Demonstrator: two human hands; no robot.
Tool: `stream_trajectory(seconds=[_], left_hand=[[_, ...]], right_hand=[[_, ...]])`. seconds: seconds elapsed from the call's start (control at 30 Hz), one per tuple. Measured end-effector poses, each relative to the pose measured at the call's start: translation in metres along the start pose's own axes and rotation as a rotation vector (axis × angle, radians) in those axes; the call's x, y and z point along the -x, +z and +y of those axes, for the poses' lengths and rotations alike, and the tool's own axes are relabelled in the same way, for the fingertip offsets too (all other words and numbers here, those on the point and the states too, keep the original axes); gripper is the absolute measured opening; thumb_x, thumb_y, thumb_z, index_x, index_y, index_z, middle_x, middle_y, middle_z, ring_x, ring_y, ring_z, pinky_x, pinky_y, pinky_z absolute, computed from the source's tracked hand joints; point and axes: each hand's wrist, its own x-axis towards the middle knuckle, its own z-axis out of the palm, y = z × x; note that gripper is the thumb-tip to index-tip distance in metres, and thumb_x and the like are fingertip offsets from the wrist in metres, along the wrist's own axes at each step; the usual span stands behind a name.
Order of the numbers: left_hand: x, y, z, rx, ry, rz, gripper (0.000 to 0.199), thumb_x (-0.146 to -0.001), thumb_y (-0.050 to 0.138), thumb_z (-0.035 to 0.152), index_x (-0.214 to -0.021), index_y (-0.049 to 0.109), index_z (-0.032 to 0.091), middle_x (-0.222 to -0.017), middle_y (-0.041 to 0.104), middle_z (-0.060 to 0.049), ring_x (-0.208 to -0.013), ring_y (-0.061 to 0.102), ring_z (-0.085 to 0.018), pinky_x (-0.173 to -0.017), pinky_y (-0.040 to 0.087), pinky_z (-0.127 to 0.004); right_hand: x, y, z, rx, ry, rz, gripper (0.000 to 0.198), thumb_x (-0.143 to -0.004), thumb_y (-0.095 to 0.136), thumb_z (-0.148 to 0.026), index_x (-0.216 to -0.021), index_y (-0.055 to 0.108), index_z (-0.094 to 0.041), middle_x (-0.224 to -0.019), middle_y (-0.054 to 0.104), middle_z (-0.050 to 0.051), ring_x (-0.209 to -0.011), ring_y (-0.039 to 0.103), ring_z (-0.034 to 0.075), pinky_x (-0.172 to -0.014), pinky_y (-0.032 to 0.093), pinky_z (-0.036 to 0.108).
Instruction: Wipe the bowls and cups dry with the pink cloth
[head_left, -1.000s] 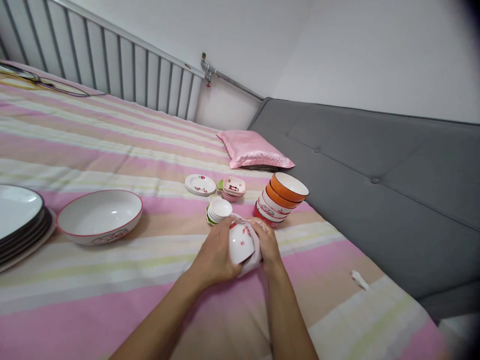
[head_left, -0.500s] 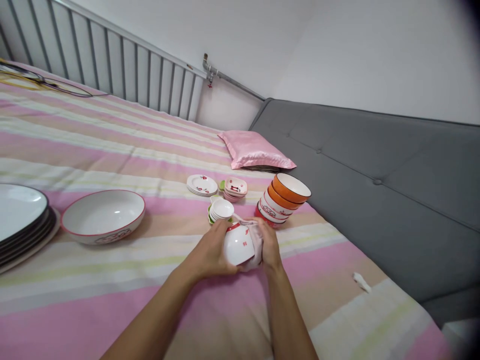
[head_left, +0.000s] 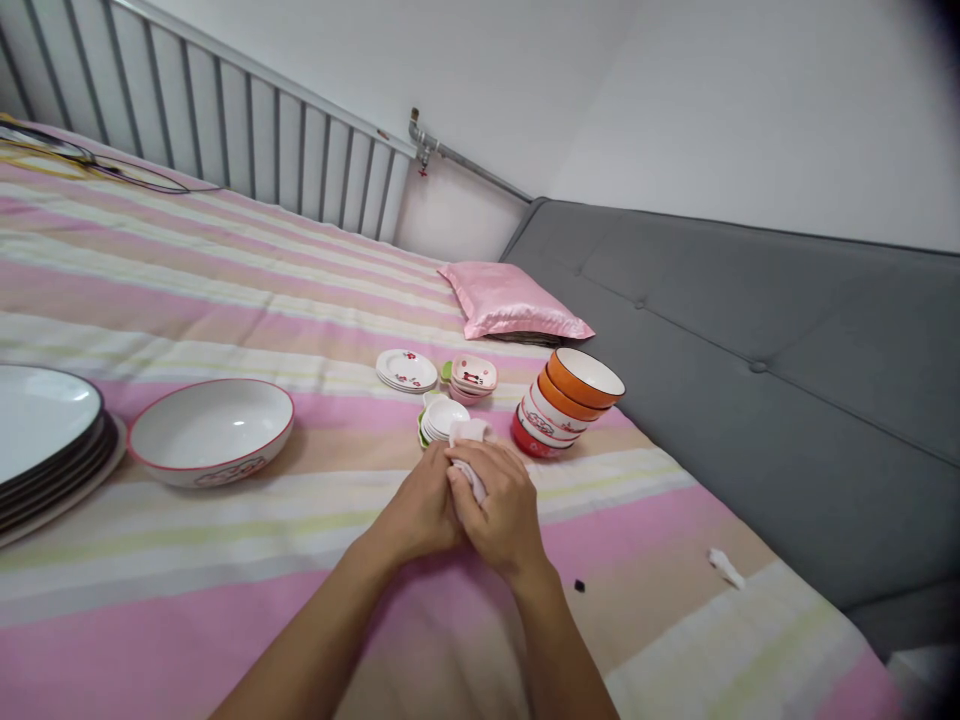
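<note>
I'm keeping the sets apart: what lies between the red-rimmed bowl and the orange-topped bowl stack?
In the head view, small white dishes lie between them, with flower-marked plates and small pink dishes slightly farther back.

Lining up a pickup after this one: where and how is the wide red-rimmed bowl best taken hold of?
Probably by the right-hand rim of the wide red-rimmed bowl, coming from the right and slightly above, pinching the wall inside and out. It stands upright, its open mouth leaving the rim accessible, while its left edge sits close to the stack of plates.
</note>
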Motion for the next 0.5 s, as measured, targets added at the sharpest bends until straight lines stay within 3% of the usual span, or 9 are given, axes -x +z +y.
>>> stream_trajectory(seconds=[0.1, 0.17, 0.37, 0.5], left_hand=[[0.003, -0.001, -0.002, -0.019, -0.076, -0.102, 0.074, -0.049, 0.077, 0.022, -0.116, 0.046, 0.015, -0.112, 0.056, -0.014, -0.100, 0.056, -0.031, -0.082, 0.050, -0.043], [0.004, 0.000, -0.004, -0.039, -0.126, -0.142, 0.084, -0.047, 0.079, 0.023, -0.122, 0.042, 0.015, -0.117, 0.055, -0.015, -0.105, 0.055, -0.033, -0.084, 0.049, -0.045], [0.005, 0.007, -0.011, -0.053, -0.089, -0.121, 0.078, -0.055, 0.072, 0.020, -0.126, 0.040, 0.021, -0.123, 0.055, -0.010, -0.111, 0.054, -0.030, -0.091, 0.045, -0.042], [0.004, 0.010, -0.012, -0.076, -0.028, -0.056, 0.070, -0.054, 0.068, 0.019, -0.120, 0.043, 0.021, -0.117, 0.057, -0.010, -0.108, 0.054, -0.030, -0.092, 0.043, -0.042]], right_hand=[[-0.002, -0.006, 0.019, -0.095, 0.091, 0.053, 0.023, -0.089, 0.049, -0.023, -0.104, 0.066, -0.022, -0.108, 0.069, 0.004, -0.105, 0.060, 0.021, -0.096, 0.041, 0.035], [-0.002, -0.010, 0.031, -0.191, 0.172, 0.095, 0.023, -0.090, 0.048, -0.026, -0.103, 0.066, -0.021, -0.106, 0.069, 0.005, -0.101, 0.061, 0.020, -0.091, 0.044, 0.033], [-0.002, -0.014, 0.050, -0.355, 0.326, 0.151, 0.026, -0.089, 0.049, -0.033, -0.099, 0.069, -0.019, -0.103, 0.071, 0.005, -0.099, 0.062, 0.020, -0.088, 0.045, 0.030], [0.000, -0.014, 0.053, -0.383, 0.384, 0.192, 0.037, -0.092, 0.041, -0.041, -0.100, 0.069, -0.018, -0.103, 0.071, 0.007, -0.096, 0.063, 0.022, -0.085, 0.045, 0.032]])
